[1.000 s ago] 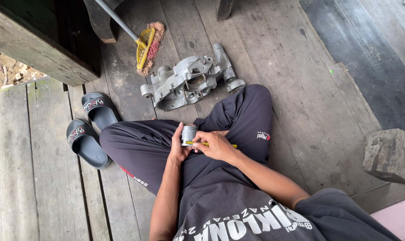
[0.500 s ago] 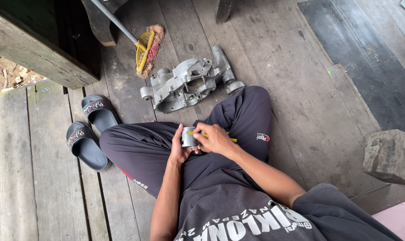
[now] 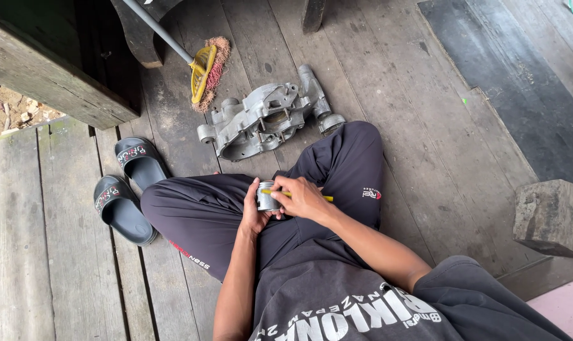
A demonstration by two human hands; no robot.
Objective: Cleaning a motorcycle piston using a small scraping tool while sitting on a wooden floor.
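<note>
Here, left of centre, the left hand grips a small metal piston over the lap, the right hand closed on a yellow tool laid against it: work evidently underway, the grey engine casing above untouched.

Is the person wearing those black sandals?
No, the black sandals lie on the plank floor beside the person's leg, with no feet in them.
</note>
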